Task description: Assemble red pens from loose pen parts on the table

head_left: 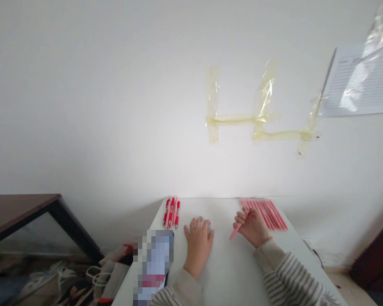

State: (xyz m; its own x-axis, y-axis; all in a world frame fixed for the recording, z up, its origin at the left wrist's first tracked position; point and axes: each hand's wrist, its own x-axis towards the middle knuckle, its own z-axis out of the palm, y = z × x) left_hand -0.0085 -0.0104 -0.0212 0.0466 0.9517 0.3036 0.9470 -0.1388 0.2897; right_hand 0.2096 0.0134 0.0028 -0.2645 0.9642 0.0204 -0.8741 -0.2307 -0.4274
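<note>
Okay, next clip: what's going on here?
A person is handling pens at a white table. The right hand holds one pink pen, tilted, beside a row of pink pens at the table's far right. The left hand is spread palm down, with no pen visible in it, near a small group of red and pink pens at the far left.

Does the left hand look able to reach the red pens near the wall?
Probably yes. The left hand looks empty, spread over the table, and nothing visible stands between it and the red pens.
</note>
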